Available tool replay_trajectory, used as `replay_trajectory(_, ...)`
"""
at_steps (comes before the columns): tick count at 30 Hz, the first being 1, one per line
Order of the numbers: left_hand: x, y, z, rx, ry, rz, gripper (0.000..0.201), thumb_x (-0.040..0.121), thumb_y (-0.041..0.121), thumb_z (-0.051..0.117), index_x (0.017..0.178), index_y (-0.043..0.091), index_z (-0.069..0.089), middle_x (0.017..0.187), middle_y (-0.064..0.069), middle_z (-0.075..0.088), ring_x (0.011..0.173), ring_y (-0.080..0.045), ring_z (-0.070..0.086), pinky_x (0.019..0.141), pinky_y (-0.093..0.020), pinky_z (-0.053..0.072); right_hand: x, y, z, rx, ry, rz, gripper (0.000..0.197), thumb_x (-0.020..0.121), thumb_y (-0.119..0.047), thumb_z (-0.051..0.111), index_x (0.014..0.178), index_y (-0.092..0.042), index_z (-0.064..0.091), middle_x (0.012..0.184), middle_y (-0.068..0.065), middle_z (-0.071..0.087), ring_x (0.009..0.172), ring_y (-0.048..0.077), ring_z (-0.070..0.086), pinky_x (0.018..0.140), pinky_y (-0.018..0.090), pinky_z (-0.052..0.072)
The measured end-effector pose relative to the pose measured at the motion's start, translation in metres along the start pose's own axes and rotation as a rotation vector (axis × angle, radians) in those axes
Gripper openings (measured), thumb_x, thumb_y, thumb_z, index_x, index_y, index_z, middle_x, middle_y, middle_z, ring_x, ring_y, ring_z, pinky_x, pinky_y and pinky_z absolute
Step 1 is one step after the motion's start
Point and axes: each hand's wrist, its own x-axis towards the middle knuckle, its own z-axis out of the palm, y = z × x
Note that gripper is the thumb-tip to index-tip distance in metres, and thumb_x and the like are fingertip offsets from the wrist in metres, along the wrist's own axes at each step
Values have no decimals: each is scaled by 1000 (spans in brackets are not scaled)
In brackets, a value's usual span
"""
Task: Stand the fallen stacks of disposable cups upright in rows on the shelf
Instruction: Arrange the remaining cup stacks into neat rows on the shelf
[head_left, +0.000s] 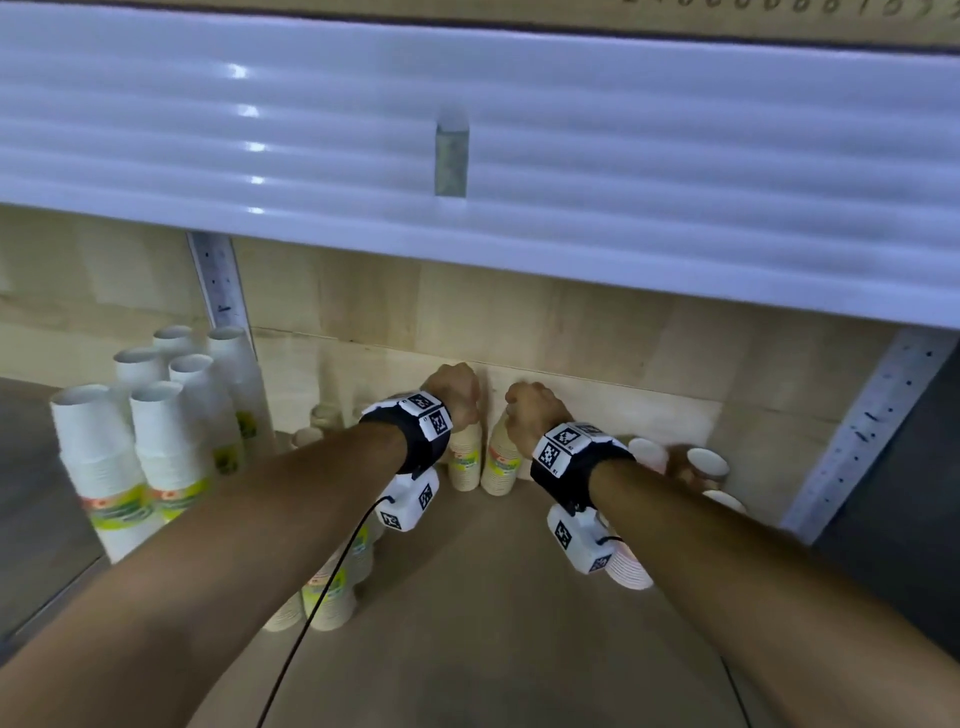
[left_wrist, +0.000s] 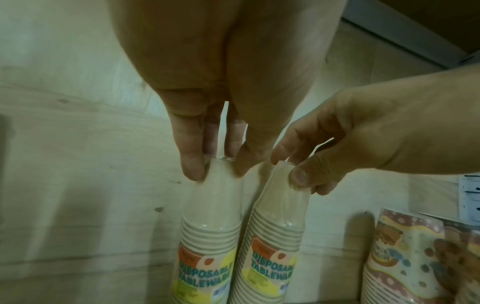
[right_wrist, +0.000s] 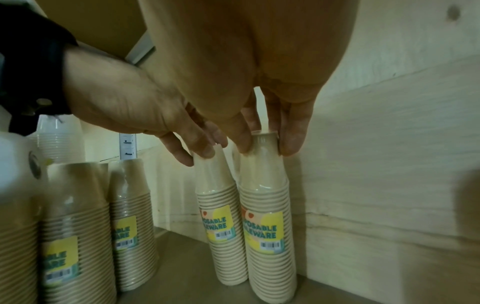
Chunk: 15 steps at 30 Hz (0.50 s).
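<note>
Left hand has its fingertips curled round the top of the left stack, thumb on one side, fingers on the other, a light pinch at the narrow end. Right hand does the same on the right stack, thumb and fingers closed on its cap. Both stacks are wrapped in clear film with a yellow label, standing on their wide ends at the far wall of the shelf, side by side and about touching. In the left wrist view the right stack leans a little toward its neighbour; the right wrist view shows it nearly straight.

The step, as I read it: setting this pair down upright at the back of a row. Next move calls for squaring the bases flat, easing the fingers off slowly so neither top-heavy stack tips, then reaching for another.

Further out, two more tan stacks stand to the left, nearer. White stacks cluster at the far left. To the right, patterned packs stand close by, and some cups over there look tipped, still to be stood up.
</note>
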Motion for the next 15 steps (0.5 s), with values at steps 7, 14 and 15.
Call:
replay_trajectory(7, 7, 0, 5, 27, 39, 42, 25, 87, 9, 62, 111, 7, 68, 116, -11, 66, 103, -28, 64, 72, -29, 49, 8, -8, 4, 46, 3, -9, 23, 92, -11, 43, 101, -4, 63, 114, 16, 61, 104, 34, 58, 78, 31, 44)
replay_trajectory(14, 2, -7, 1, 0, 31, 128, 20, 88, 8, 58, 105, 8, 69, 109, -10, 67, 99, -28, 63, 73, -29, 47, 5, -11, 7, 68, -9, -10, 29, 91, -15, 39, 104, -8, 64, 122, 15, 58, 111, 33, 57, 88, 34, 47)
replay_trajectory(15, 1, -8, -2, -31, 33, 138, 18, 87, 8, 58, 102, 8, 69, 107, -10, 68, 97, -27, 62, 75, -30, 48, 3, -12, 6, 66, 1, -10, 27, 90, -13, 40, 101, -7, 64, 121, 16, 57, 109, 33, 57, 87, 34, 48)
